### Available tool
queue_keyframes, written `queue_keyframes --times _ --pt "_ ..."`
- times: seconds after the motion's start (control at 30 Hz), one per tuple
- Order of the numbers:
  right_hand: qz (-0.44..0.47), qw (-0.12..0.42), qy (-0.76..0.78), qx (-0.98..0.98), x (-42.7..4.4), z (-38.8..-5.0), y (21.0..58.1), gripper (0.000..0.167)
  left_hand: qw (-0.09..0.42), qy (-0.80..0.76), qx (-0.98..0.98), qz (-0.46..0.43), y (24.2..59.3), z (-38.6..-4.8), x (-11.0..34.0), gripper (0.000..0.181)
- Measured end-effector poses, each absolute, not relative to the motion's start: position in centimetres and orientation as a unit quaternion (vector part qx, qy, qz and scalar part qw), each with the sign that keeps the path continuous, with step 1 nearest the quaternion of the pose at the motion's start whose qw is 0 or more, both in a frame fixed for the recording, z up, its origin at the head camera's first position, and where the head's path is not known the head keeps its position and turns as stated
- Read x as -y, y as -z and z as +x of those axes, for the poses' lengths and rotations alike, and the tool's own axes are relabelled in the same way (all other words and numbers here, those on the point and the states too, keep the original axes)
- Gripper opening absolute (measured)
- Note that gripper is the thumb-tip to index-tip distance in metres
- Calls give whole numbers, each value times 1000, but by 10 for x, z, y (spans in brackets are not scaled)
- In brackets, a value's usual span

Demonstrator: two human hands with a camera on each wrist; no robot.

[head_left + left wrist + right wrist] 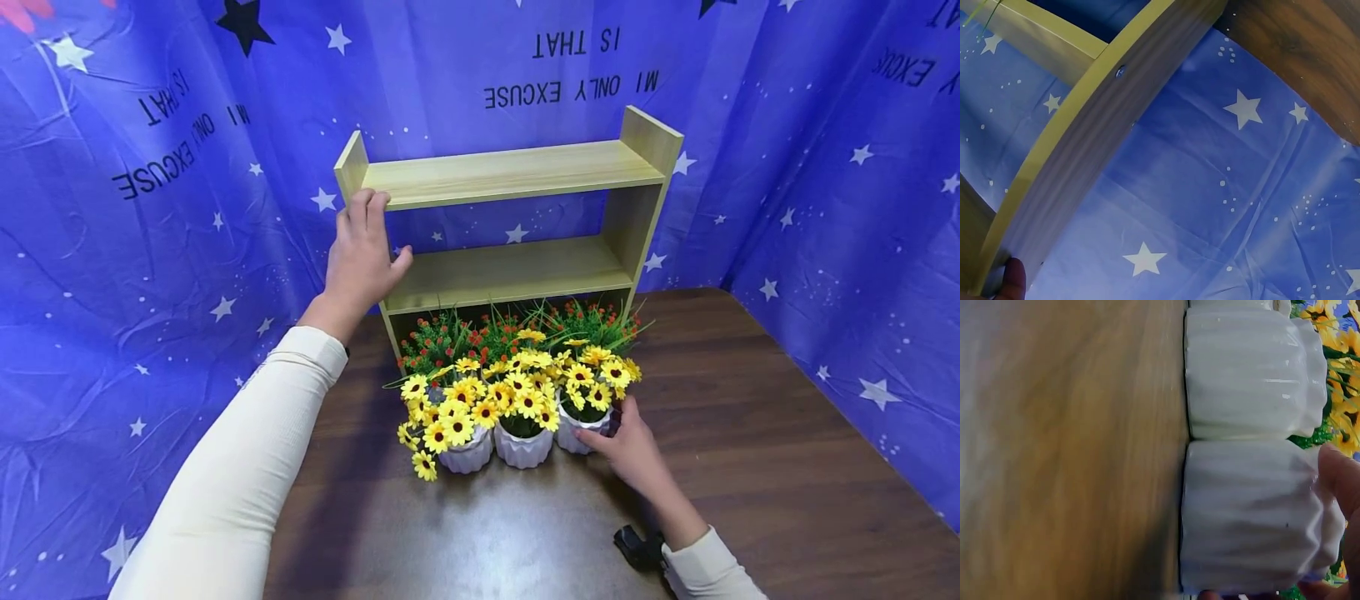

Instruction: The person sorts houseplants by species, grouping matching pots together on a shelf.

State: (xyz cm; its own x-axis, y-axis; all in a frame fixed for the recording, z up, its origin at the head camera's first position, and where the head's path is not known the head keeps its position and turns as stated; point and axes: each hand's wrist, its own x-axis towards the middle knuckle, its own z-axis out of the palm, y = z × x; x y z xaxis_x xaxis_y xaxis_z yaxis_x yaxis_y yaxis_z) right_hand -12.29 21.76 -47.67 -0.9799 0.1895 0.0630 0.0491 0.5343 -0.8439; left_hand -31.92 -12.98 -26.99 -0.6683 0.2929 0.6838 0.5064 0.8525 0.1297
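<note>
A light wooden shelf (517, 271) stands against the blue curtain. My left hand (363, 250) grips its left side panel (1085, 134) near the upper board, and one fingertip shows on the panel's outer face in the left wrist view. In front of the shelf, white fluted pots of yellow flowers stand side by side in a row. My right hand (633, 450) holds the right-end flower pot (1247, 515), thumb at its rim and other fingers round its far side, partly hidden. The middle flower pot (523, 450) and left flower pot (467, 454) adjoin it.
Green plants with red blooms (438, 337) stand behind the yellow flowers, at the shelf's lowest level. The dark wooden table (780, 433) extends right and forward. A star-printed curtain (847, 208) hangs behind and at both sides.
</note>
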Motion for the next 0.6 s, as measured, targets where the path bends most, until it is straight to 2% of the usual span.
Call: queue_keyframes --times 0.43,0.6 --pt "-118 74 -460 877 -208 -122 476 96 305 95 919 -229 265 -316 130 78" --pt "-119 71 -475 869 -206 -127 474 95 327 97 912 -229 262 -313 136 77"
